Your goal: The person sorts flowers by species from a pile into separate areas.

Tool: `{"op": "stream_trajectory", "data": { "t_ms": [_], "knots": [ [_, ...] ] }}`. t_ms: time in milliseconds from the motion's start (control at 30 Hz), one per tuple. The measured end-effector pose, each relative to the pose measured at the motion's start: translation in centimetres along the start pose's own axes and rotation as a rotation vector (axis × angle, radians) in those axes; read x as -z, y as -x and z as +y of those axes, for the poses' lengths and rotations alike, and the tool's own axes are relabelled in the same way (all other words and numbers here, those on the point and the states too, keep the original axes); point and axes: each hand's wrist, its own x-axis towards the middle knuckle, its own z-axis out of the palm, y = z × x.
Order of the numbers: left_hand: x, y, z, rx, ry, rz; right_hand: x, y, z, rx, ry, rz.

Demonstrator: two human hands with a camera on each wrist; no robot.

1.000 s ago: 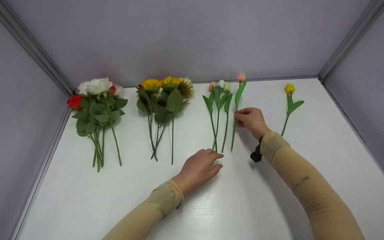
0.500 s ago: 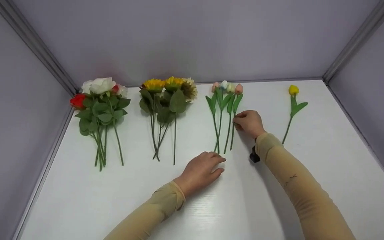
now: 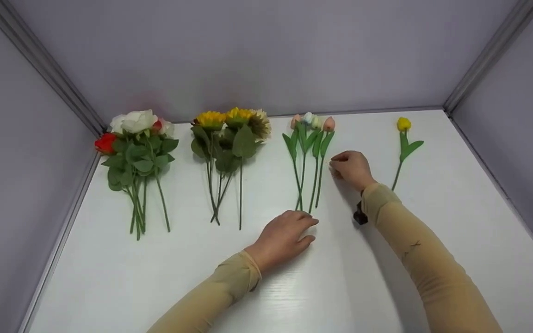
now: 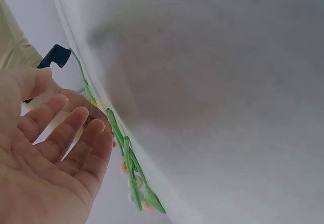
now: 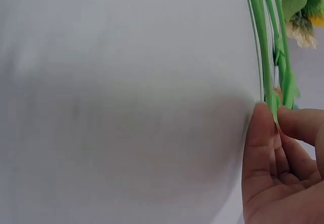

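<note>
Several tulips lie side by side right of centre on the white table. The rightmost, a pink tulip (image 3: 329, 124), has its green stem just left of my right hand (image 3: 350, 169). In the right wrist view a gap shows between thumb and forefinger (image 5: 259, 138), close to the green stems (image 5: 260, 31). My left hand (image 3: 282, 238) is near the lower ends of the tulip stems, with its fingers loosely bent and nothing in them. The left wrist view shows its palm (image 4: 45, 183) beside the stem ends (image 4: 115, 125).
A yellow tulip (image 3: 404, 124) lies alone farther right, its lower stem hidden by my right sleeve (image 3: 424, 249). Sunflowers (image 3: 211, 120) lie left of the tulips, and white and red roses (image 3: 138, 121) at the far left. Grey panels (image 3: 266, 55) wall the table at back and sides.
My right hand lowered the pink tulip and drew it left beside the other tulips. It has since let go of the stem and shifted slightly right. The left hand has barely moved.
</note>
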Motion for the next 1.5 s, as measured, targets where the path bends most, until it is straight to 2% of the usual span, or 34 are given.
{"op": "stream_trajectory", "data": {
  "t_ms": [133,267,433,533,767,900,1200,1300,1500],
  "knots": [
    [0.1,-0.4,0.3,-0.042,-0.128,-0.038,2.9,0.2,0.8,-0.019,0.079,0.048],
    [0.0,-1.4,0.9,-0.089,-0.261,-0.058,6.4,0.5,2.2,-0.048,0.18,0.124],
    [-0.3,-3.7,2.3,-0.076,-0.294,-0.113,10.1,0.7,4.4,-0.123,0.208,0.233],
    [-0.5,-5.0,3.2,-0.063,-0.287,-0.141,11.6,0.9,5.6,-0.177,0.196,0.244],
    [-1.2,-6.6,4.9,-0.098,-0.269,-0.132,12.3,1.1,7.1,-0.217,0.254,0.193],
    [-1.5,-6.5,5.2,-0.13,-0.262,-0.131,12.4,1.1,7.1,-0.25,0.264,0.191],
    [-1.3,-5.7,4.4,-0.104,-0.218,-0.173,13.7,1.9,6.5,-0.305,0.227,0.125],
    [-1.3,-5.5,4.2,-0.106,-0.213,-0.167,13.9,2.0,6.5,-0.289,0.276,0.124],
    [-1.2,-5.1,4.1,-0.106,-0.177,-0.167,13.7,2.4,6.9,-0.203,0.391,0.158]
  ]
}}
